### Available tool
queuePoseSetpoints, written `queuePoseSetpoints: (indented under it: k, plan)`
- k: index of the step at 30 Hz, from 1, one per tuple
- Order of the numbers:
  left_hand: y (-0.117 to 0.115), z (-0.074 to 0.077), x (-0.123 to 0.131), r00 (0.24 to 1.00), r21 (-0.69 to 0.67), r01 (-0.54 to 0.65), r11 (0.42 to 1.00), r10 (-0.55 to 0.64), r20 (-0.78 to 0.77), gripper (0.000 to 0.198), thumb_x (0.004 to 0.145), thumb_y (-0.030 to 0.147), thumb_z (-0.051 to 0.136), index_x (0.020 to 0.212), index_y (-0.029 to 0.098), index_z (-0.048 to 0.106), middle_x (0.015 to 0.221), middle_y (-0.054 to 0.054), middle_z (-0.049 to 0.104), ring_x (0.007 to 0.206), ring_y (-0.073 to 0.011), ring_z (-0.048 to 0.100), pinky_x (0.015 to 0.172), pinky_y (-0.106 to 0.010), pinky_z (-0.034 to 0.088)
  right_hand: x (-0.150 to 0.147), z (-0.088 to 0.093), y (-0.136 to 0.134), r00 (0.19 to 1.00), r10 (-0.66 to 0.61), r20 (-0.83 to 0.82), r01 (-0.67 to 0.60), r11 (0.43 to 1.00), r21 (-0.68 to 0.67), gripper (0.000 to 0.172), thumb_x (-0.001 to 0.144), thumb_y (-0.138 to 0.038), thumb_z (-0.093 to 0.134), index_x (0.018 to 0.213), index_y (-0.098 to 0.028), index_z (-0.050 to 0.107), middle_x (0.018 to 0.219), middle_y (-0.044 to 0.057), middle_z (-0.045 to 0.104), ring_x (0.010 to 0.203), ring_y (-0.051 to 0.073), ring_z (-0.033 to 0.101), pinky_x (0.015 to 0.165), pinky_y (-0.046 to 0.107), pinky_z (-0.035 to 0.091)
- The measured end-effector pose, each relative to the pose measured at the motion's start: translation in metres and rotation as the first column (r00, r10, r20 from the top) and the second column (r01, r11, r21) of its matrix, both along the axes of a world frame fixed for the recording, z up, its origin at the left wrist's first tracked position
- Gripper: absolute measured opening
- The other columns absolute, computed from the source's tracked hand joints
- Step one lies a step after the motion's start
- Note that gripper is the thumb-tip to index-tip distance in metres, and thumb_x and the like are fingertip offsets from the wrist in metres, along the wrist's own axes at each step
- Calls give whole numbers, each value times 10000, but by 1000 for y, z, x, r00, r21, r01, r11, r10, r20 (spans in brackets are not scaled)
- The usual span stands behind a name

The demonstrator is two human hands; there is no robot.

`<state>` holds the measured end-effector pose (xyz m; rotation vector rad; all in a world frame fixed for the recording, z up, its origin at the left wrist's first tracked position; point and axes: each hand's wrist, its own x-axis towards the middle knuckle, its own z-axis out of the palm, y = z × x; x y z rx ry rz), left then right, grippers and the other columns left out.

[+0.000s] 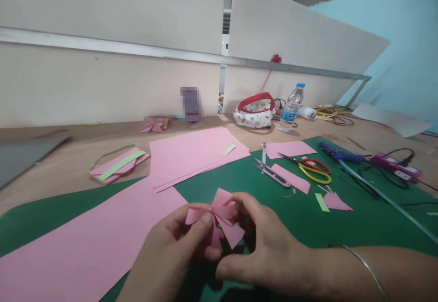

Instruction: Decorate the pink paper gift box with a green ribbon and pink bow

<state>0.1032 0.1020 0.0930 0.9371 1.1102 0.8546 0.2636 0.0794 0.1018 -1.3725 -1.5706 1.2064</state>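
Both my hands hold a small pink paper bow just above the green cutting mat. My left hand pinches the bow's left loop between thumb and fingers. My right hand grips the bow's middle and right side, thumb underneath; a thin bangle circles that wrist. The bow's tails hang down between my fingers. A large pink paper sheet lies on the mat to the left of my hands.
A stack of pink sheets, small snips, red-and-yellow scissors, pink scraps, a blue glue gun and cables lie beyond my hands. Further back stand a water bottle, a white pouch and a finished pink bow by the wall panels.
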Motion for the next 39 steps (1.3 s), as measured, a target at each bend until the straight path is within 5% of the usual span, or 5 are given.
queuePoseSetpoints:
  k: [4,11,29,35,39]
  plan:
    - [0,2,0,1000,8,6,1000,-6,16,194,778,375,633,830,189,654,607,6,606,585,-141,564,570,-257,456,0,1,-1,998,-17,65,8,992,126,515,703,-233,714,1159,-224,477,881,-11,576,778,139,544,695,254,446]
    - [2,11,-1,993,48,102,994,-99,-68,388,783,438,594,509,166,557,475,8,572,404,-84,470,437,-200,360,2,11,2,994,92,55,-96,993,75,71,864,-174,487,907,-167,543,755,-1,600,673,117,548,614,224,424]
    - [1,-1,0,985,23,146,989,-144,-96,275,834,424,523,737,171,569,493,43,552,352,-62,453,409,-181,321,3,9,7,993,107,-48,-111,989,-95,177,850,-301,499,794,-133,501,678,-22,437,598,95,365,521,229,301]
    - [3,-1,0,987,9,153,988,-152,-52,333,790,396,587,1025,160,584,509,39,585,368,-65,454,400,-173,304,3,9,8,980,95,-177,-129,974,-189,167,837,-289,523,783,-134,490,691,-12,479,603,91,406,548,226,330]
    - [4,0,-1,987,24,145,989,-143,-70,335,763,410,624,967,145,645,494,31,561,406,-64,421,421,-181,300,3,5,8,955,81,-287,-147,965,-216,160,800,-239,590,872,-134,492,719,-19,500,627,92,458,575,222,372]
